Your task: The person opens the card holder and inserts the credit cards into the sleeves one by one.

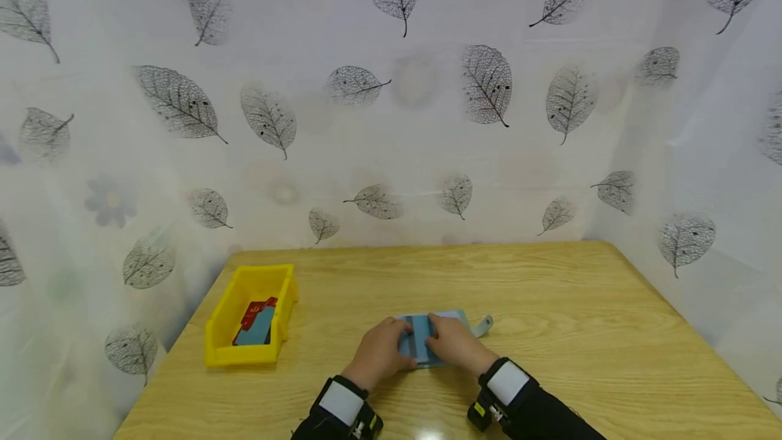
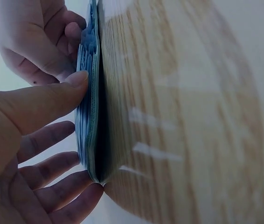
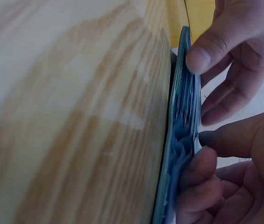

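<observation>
An open light-blue card holder (image 1: 421,339) with a stack of thin sleeves lies on the table in front of me. Its strap with a round snap (image 1: 482,326) sticks out to the right. My left hand (image 1: 379,353) holds the left part, thumb (image 2: 78,80) on the sleeve edges and the other fingers along the far side. From the right, my right hand (image 1: 455,343) pinches at the sleeves near the middle. In the right wrist view the sleeves (image 3: 182,144) fan apart beside its fingertips (image 3: 205,161). What exactly lies between those fingers is partly hidden.
To the left stands a yellow plastic bin (image 1: 214,352) holding a blue card (image 1: 258,326) and a red card (image 1: 252,311). The wooden table (image 1: 580,331) runs back to a leaf-patterned curtain (image 1: 415,148), which also hangs along both sides.
</observation>
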`<action>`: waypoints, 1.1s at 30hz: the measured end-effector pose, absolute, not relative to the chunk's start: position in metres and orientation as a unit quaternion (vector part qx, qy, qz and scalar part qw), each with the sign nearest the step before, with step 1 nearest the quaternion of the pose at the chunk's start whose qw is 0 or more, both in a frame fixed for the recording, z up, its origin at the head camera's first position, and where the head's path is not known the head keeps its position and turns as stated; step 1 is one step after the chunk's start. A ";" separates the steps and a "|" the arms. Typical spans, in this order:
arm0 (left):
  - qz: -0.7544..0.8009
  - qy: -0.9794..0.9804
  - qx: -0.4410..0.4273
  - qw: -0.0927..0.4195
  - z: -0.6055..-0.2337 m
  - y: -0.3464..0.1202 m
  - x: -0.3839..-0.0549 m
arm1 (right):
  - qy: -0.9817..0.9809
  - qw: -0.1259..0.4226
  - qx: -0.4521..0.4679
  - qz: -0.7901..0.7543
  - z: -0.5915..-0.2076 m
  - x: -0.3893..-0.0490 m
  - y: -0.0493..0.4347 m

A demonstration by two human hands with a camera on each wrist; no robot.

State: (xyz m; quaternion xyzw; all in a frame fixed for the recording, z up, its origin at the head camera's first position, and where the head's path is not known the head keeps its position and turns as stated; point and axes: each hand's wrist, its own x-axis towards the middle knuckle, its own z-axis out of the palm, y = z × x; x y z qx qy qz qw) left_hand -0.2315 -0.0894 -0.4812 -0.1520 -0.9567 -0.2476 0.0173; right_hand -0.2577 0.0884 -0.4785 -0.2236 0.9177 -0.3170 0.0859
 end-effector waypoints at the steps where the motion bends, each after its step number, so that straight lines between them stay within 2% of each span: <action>1: -0.247 -0.957 -0.153 0.017 -0.481 -0.089 -0.231 | 0.917 0.090 -0.220 -0.320 -0.478 -0.258 0.089; 11: -0.242 -0.958 -0.153 0.015 -0.478 -0.090 -0.229 | 0.919 0.091 -0.160 -0.348 -0.456 -0.255 0.093; 23: -0.254 -0.954 -0.160 0.013 -0.482 -0.091 -0.232 | 0.877 0.139 -0.132 -0.441 -0.455 -0.254 0.090; 33: -0.254 -0.949 -0.185 0.030 -0.481 -0.092 -0.231 | 0.873 0.127 -0.098 -0.461 -0.462 -0.257 0.087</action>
